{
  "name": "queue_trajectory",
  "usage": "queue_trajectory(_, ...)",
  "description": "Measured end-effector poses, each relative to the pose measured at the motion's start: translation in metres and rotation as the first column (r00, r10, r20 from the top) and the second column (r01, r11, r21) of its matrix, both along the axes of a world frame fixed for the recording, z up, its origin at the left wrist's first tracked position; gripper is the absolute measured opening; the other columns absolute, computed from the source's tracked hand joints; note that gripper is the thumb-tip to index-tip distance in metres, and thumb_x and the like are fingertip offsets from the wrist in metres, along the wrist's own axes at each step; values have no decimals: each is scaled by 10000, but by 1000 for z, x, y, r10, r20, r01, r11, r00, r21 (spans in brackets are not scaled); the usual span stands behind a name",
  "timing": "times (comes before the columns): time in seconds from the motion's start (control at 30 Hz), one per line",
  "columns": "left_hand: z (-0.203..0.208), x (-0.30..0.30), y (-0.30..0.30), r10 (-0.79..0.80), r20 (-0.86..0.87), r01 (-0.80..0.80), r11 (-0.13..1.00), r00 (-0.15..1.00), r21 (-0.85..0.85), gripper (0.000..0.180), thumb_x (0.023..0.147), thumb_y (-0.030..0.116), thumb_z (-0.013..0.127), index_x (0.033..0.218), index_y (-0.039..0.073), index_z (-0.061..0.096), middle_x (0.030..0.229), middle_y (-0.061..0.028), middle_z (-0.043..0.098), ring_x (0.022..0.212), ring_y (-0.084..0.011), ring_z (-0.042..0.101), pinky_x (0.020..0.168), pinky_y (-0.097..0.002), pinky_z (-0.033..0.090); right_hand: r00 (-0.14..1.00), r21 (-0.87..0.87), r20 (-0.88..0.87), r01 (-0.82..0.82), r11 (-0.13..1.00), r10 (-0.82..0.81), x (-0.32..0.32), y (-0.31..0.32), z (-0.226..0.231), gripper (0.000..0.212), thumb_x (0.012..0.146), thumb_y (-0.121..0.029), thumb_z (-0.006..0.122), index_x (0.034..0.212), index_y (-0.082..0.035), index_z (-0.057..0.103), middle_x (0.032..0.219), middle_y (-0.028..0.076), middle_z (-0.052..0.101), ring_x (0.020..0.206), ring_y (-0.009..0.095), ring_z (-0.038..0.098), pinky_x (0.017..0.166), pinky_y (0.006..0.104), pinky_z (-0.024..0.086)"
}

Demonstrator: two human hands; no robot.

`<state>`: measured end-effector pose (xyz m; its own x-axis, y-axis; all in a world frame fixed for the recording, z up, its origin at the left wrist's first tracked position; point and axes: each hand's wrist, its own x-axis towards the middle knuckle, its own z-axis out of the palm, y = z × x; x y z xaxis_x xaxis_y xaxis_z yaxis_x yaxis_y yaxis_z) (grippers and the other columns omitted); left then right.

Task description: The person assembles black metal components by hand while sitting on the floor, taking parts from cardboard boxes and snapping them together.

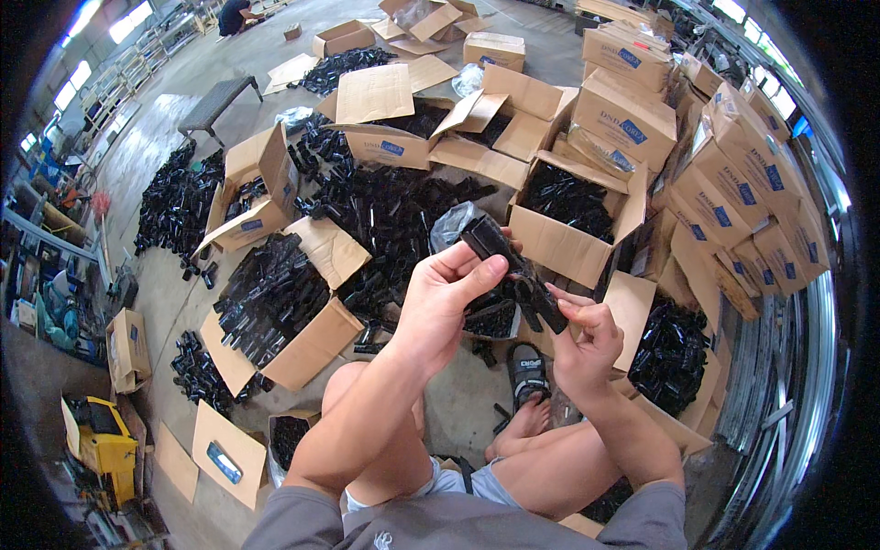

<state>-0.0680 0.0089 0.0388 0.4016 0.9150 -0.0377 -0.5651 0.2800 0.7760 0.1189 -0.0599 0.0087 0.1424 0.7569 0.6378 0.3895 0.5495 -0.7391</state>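
My left hand (440, 298) pinches a glossy black plastic part (488, 240) between thumb and fingers, raised in front of me. My right hand (587, 341) grips a black piece (543, 307) just below and to the right of it. The two pieces meet or overlap between my hands; whether they are one joined part I cannot tell. Beneath them on the floor lies a large heap of similar black parts (380, 215). An open carton (561, 246) of black parts stands just beyond my right hand, and clear plastic wrap (451, 225) shows behind my left fingers.
Open cartons of black parts surround me, including one at left (312, 344) and one at right (710, 394). Closed cartons (733, 183) are stacked at far right beside long metal profiles (779, 403). A low dark bench (218, 103) and a crouching person (236, 18) are farther off.
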Motion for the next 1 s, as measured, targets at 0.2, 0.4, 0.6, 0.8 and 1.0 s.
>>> queue_trajectory(0.2, -3, -7, 4, -32, -18, 32, 999, 999, 20, 366, 947, 168, 693, 1287, 41, 644, 1222, -86, 698, 1045, -159, 669, 963, -343, 511, 998, 25, 65, -27, 999, 25, 2, 6, -8, 213, 845, 145, 655, 929, -5, 530, 1083, 278, 710, 1044, 303, 719, 874, 341, 563)
queue_trajectory(0.4, -3, -10, 4, -51, 23, 54, 989, 998, -137, 351, 937, 154, 705, 1263, 35, 653, 1192, -89, 710, 1008, -147, 677, 934, -324, 523, 998, 18, 27, -61, 998, 60, -4, 13, -22, 195, 863, 144, 641, 933, 0, 531, 1109, 287, 701, 1049, 293, 718, 871, 337, 565)
queue_trajectory(0.6, -5, -11, 3, 68, -124, -64, 997, 990, 35, 312, 937, 125, 698, 1226, 12, 667, 1147, -83, 721, 953, -123, 676, 888, -294, 527, 996, -2, 45, -73, 997, 73, -7, 15, -23, 204, 853, 141, 648, 985, 5, 572, 1136, 254, 702, 1066, 292, 710, 902, 346, 556)
queue_trajectory(0.8, 5, -26, 12, 313, -175, -276, 939, 933, 206, 253, 954, 133, 677, 1172, 5, 694, 1053, -69, 736, 928, -119, 667, 871, -282, 513, 976, -366, 206, 18, 930, 63, 4, 49, -55, 314, 872, 2, 674, 1180, -25, 619, 1072, 160, 723, 984, 277, 719, 864, 347, 554)
queue_trajectory(1.0, 5, -31, 20, 465, -235, -375, 861, 853, 344, 210, 904, 50, 731, 1099, -25, 714, 929, -34, 736, 819, -51, 628, 732, -217, 505, 542, -779, 607, 260, 571, 581, 17, 108, -204, 235, 891, -216, 686, 1102, -116, 710, 1084, 183, 716, 1031, 365, 685, 876, 486, 548)
